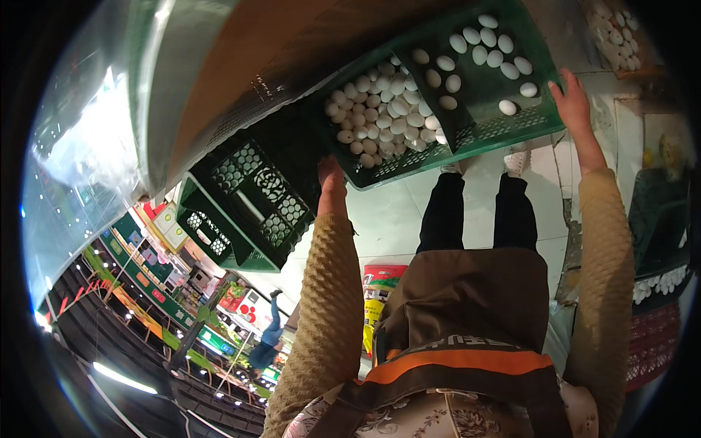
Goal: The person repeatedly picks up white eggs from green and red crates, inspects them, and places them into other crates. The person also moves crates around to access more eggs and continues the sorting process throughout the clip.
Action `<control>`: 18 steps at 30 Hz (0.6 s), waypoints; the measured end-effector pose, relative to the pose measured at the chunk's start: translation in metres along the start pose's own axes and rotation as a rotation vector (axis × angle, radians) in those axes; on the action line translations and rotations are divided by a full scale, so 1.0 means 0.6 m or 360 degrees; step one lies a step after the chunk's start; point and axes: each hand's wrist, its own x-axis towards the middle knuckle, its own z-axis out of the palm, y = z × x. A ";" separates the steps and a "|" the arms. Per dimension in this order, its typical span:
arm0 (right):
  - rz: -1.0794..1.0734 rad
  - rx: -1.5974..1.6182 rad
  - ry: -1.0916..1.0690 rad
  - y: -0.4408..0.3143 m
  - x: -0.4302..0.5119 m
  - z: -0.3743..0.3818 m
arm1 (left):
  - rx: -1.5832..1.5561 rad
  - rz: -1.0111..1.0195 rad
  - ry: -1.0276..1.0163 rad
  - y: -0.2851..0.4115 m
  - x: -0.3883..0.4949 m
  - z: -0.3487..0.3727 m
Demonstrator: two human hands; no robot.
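Note:
A green plastic crate (408, 167) with a cross divider lies before me. White eggs (383, 109) are heaped in its left compartment. Fewer loose eggs (487, 37) are spread over the right compartment. At the crate's left end is my left hand (332, 171), its fingers mostly in shadow, so their hold is unclear. My right hand (574, 104) is at the right end, thumb and fingers apart, the thumb close to or on the rim. Beyond my left hand, another dark green crate (246, 205) with a perforated wall stands tilted in view.
Colourful printed bags (375, 306) stand on the pale tiled floor (383, 219). More eggs (616, 41) lie at the upper right, with a red plastic crate (654, 345) at lower right. Transparent plastic sheeting (82, 180) is at left. Another person (268, 342) is far off among shop stands.

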 end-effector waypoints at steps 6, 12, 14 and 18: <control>0.0018 0.0123 0.0001 0.008 0.059 0.069 | 0.1634 0.0171 -0.0592 -0.037 0.080 0.033; 0.0319 0.0313 -0.0341 0.007 0.103 0.074 | 0.1161 -0.0112 0.0118 -0.065 0.076 0.107; 0.0306 0.0327 -0.0336 0.006 0.101 0.069 | 0.1065 -0.0054 0.0361 -0.057 0.067 0.115; 0.0329 0.0428 -0.0256 0.010 0.061 0.059 | 0.0470 -0.0012 0.0570 -0.018 0.040 0.103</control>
